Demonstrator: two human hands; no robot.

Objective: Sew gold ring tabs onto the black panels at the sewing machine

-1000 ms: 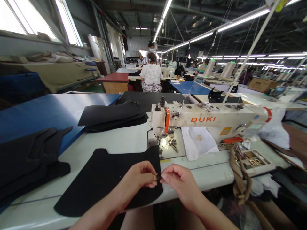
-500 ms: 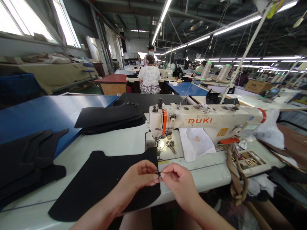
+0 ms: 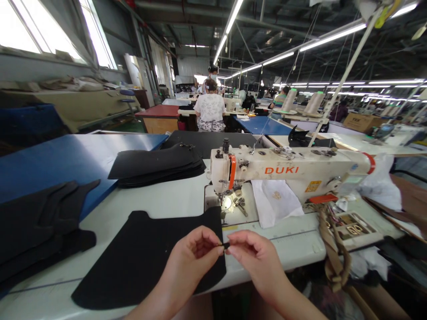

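Between my two hands is a small black strip with a gold-coloured bit at its left end (image 3: pixel 226 245). My left hand (image 3: pixel 195 253) pinches the gold-coloured end between thumb and fingertips. On the strip's other end, my right hand (image 3: pixel 255 255) is closed in a pinch. Both hands are just above the right edge of a large black cut panel (image 3: pixel 143 255), which lies flat on the pale sewing table (image 3: pixel 160 195). Beyond them is a white sewing machine (image 3: pixel 283 166) with its needle area beside the panel's upper right corner.
A stack of black panels (image 3: pixel 156 166) lies behind, and more black pieces (image 3: pixel 43 226) are at left. On the machine bed rests a white cloth (image 3: pixel 275 202). To the right are a parts tray (image 3: pixel 355 229) with metal rings and hanging tan straps (image 3: pixel 333 253). A person (image 3: pixel 210 109) sits ahead.
My hands have drawn slightly apart, showing more of the black strip and its gold-coloured end. The whole view has shifted a little; the panel and machine keep their places.
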